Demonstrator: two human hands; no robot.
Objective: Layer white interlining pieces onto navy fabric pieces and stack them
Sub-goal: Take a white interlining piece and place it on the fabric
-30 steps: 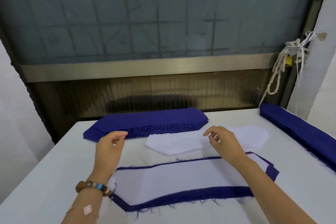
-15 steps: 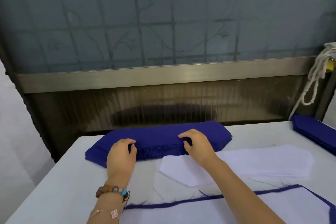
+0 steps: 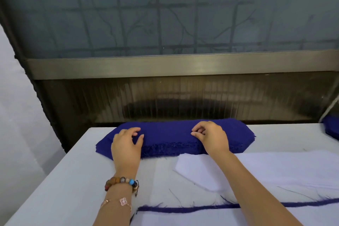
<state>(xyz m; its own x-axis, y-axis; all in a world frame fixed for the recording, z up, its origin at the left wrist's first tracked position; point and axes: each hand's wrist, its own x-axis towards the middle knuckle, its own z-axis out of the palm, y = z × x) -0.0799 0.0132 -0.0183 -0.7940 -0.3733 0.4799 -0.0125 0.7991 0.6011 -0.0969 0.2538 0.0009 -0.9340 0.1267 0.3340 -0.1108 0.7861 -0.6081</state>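
White flat work table (image 3: 55, 180) fills the lower half of the view. At left, the left hand (image 3: 126, 145), its wrist wearing a bracelet of brown and blue beads (image 3: 122, 182) and a thin gold chain with a pink flower charm (image 3: 123, 201), rests bent fingertips on the near left end of a thick, frayed-edged stack of navy fabric pieces (image 3: 170, 134) lying along the table's far edge. Its thumb is spread away and nothing is held. Further right, the right hand (image 3: 211, 137) sits on the same stack with thumb and forefinger drawn together at the top layer, apparently pinching it, though no piece is lifted yet. Nearer the viewer and to the right, a flat pile of white interlining pieces (image 3: 275, 167) lies just beside the navy stack. Along the bottom edge, a navy piece with white interlining laid over it (image 3: 183, 219) shows only its frayed blue border, so at least one pair appears layered. At far right, part of a second navy pile (image 3: 331, 130) is visible. Judging by the thick stack, most of the work seems to remain, and the step in hand looks like taking the next navy piece.
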